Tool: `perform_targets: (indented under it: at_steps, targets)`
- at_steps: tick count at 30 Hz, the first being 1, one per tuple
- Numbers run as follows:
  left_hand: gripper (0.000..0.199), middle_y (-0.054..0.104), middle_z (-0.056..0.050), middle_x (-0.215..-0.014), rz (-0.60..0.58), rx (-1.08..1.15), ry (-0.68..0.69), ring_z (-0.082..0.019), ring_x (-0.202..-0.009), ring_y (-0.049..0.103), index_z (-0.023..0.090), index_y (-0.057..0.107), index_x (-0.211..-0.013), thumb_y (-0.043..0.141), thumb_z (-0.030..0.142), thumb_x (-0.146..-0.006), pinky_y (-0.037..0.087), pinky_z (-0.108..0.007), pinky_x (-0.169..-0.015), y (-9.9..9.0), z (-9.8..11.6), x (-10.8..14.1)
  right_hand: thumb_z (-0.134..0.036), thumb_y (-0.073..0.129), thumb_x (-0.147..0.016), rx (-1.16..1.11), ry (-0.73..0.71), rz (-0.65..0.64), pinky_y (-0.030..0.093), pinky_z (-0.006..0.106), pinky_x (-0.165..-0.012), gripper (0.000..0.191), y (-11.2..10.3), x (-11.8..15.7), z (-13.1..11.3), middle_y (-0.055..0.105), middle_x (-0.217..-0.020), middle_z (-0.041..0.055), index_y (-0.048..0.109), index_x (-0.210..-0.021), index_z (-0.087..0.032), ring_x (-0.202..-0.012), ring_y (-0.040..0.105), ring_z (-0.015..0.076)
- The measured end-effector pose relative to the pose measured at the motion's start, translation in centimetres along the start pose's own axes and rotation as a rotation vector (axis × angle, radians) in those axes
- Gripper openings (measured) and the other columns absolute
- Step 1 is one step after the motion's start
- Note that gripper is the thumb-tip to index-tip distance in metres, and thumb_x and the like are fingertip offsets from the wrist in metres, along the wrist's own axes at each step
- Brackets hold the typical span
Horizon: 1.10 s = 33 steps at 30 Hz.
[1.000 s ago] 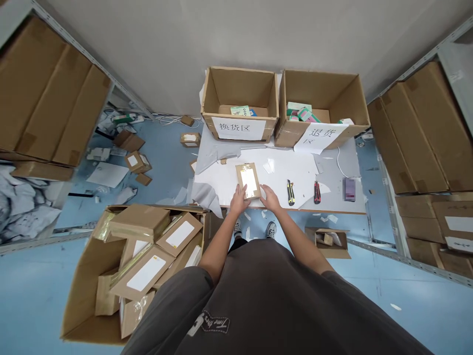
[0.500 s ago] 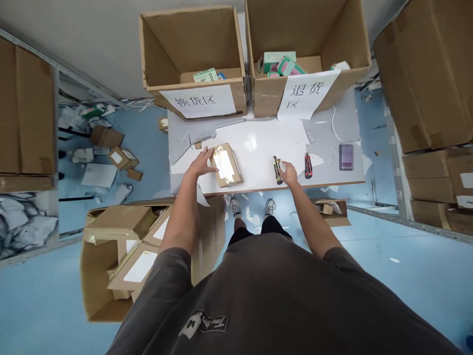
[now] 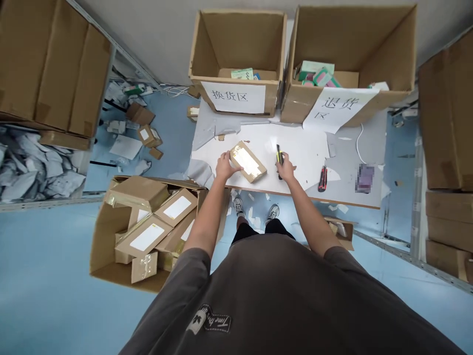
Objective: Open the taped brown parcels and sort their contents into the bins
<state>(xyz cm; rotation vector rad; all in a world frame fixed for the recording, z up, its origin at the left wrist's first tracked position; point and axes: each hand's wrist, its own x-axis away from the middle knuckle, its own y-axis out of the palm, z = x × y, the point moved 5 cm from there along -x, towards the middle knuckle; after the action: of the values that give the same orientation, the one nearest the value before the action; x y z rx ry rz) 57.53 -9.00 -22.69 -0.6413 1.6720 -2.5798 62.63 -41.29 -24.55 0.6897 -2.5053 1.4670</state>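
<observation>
A small taped cardboard box point(image 3: 248, 161) with a white label lies on the white table point(image 3: 221, 150). My left hand point(image 3: 226, 166) grips its left end, thumb along the near side and fingers at the far corner. To the right of the box, my right hand point(image 3: 285, 167) is closed around a black and yellow utility knife point(image 3: 279, 156), its front end pointing away from me. A red and black utility knife point(image 3: 322, 178) rests on the table farther right, apart from my hand.
Two large open cartons with paper signs, a left one point(image 3: 275, 98) and a right one point(image 3: 291, 114), stand along the table's back. A blurred-out purple item point(image 3: 365, 178) lies far right. On the floor at left, a big carton point(image 3: 99, 246) holds several parcels.
My right hand has closed on the black and yellow knife and lifted it. The box is turned at an angle under my left hand. My view has shifted left.
</observation>
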Motion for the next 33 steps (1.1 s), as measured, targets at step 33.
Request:
perform_targets:
  at_steps: [33]
  targets:
    - [0.086, 0.047, -0.021, -0.166, -0.122, 0.02, 0.004, -0.039, -0.145, 0.046, 0.018, 0.031, -0.175, 0.066, 0.05, -0.103, 0.05, -0.046, -0.115, -0.8, 2.3, 0.9, -0.035, 0.035, -0.118, 0.574, -0.145, -0.31, 0.053, 0.038, -0.103, 0.057, 0.8, -4.3, -18.4, 0.074, -0.142, 0.0198, 0.035, -0.173, -0.019, -0.127, 0.071, 0.0327]
